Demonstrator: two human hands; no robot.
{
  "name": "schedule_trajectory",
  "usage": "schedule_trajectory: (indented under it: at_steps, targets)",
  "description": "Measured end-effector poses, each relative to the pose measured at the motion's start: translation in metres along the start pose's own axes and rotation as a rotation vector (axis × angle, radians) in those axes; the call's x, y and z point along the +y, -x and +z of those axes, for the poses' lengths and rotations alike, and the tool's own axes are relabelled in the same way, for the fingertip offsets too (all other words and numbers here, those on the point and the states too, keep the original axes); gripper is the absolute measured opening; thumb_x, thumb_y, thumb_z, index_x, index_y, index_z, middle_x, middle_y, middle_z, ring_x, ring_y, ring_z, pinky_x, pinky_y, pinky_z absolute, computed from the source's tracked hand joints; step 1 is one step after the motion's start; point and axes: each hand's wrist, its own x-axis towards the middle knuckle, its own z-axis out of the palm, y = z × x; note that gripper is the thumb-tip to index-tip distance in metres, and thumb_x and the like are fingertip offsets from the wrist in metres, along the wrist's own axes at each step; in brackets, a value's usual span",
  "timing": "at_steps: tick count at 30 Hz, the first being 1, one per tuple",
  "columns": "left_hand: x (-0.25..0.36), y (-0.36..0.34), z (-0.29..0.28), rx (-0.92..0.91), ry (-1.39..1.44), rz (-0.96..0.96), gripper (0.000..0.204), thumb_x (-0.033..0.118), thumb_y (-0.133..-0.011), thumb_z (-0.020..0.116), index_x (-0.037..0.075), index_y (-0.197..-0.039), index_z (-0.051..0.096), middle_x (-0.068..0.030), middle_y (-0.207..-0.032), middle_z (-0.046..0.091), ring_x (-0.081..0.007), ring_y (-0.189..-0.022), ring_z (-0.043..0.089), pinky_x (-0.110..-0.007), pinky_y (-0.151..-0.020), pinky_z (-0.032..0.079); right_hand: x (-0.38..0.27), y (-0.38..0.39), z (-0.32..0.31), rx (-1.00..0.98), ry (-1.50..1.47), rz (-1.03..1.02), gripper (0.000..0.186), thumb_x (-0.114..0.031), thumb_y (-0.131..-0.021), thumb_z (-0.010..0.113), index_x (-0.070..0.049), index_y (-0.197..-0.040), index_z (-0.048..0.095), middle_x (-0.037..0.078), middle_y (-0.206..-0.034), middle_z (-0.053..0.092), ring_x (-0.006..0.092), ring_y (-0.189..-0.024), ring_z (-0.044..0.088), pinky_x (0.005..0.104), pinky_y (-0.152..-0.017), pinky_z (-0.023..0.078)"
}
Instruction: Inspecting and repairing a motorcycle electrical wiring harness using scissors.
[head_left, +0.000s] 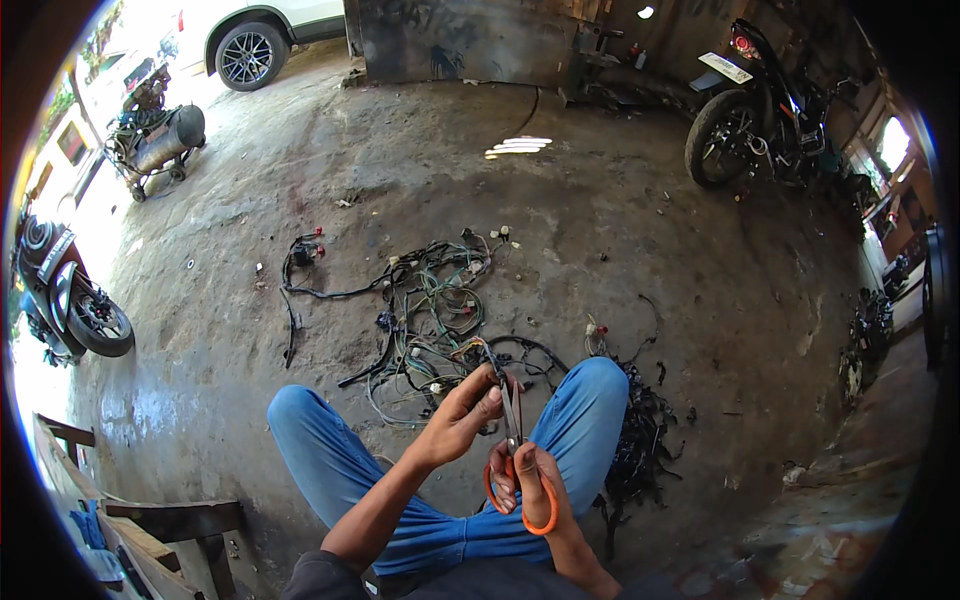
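My right hand grips a pair of scissors by the orange handles, above my lap between my knees. The blades point up and away from me, slightly parted, beside my left hand. My left hand is closed, pinching a dark wire bundle whose loose coloured wires show above the fingers. Exactly where the blades meet the bundle is too small to tell. Past my hands, a tangled wiring harness with green and black wires and white connectors lies spread on the floor.
Black scraps are heaped beside my right knee. A motorcycle stands far right, another motorcycle at left. An air compressor and a white car are at the back left. A wooden bench is near my left.
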Motion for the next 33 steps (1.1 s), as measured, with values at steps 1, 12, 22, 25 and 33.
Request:
schedule_trajectory:
  at_steps: [1,12,22,25,33]
  targets:
    - [-0.003,0.0,0.002,0.021,-0.022,0.009,0.028,0.028,-0.108,0.05,0.005,-0.124,0.054,-0.0038,-0.113,0.06,-0.0107,-0.102,0.057,-0.029,-0.088,0.048,0.0,0.0,0.001,-0.001,-0.001,0.001,0.058,-0.06,-0.101,0.047,-0.003,-0.095,0.055,-0.004,-0.063,0.041,0.0046,-0.049,0.039,0.0219,-0.046,0.036]
    - [0.008,0.006,0.008,0.049,-0.196,0.086,0.035,0.03,-0.108,0.047,-0.001,-0.12,0.059,-0.0026,-0.08,0.053,-0.0105,-0.076,0.048,-0.027,-0.069,0.042,-0.014,0.002,-0.011,0.013,0.028,0.041,0.057,-0.056,-0.103,0.047,-0.002,-0.088,0.057,-0.004,-0.059,0.04,0.0028,-0.045,0.037,0.0202,-0.042,0.033]
    - [0.018,0.01,0.011,0.113,-0.346,0.192,0.034,0.023,-0.107,0.045,-0.002,-0.122,0.061,-0.0036,-0.074,0.05,-0.0114,-0.069,0.047,-0.027,-0.064,0.04,-0.015,0.003,-0.003,0.0,-0.033,0.07,0.061,-0.059,-0.103,0.045,-0.001,-0.087,0.057,-0.004,-0.058,0.039,0.0033,-0.042,0.036,0.0215,-0.039,0.032]
    - [0.019,0.01,0.011,0.121,-0.402,0.213,0.032,0.02,-0.105,0.044,-0.001,-0.122,0.062,-0.0049,-0.072,0.047,-0.0131,-0.065,0.046,-0.029,-0.061,0.039,-0.016,0.004,-0.001,-0.008,-0.03,0.046,0.06,-0.059,-0.103,0.046,-0.002,-0.087,0.057,-0.004,-0.058,0.039,0.0034,-0.042,0.036,0.0215,-0.039,0.032]
    - [0.01,0.015,0.02,0.069,-0.552,0.295,0.033,0.014,-0.101,0.046,0.0,-0.128,0.059,-0.0147,-0.068,0.054,-0.0261,-0.058,0.057,-0.036,-0.06,0.047,-0.013,-0.001,0.004,0.206,-0.044,-0.02,0.059,-0.058,-0.103,0.046,-0.005,-0.081,0.055,-0.005,-0.055,0.037,0.0033,-0.04,0.034,0.021,-0.036,0.028]
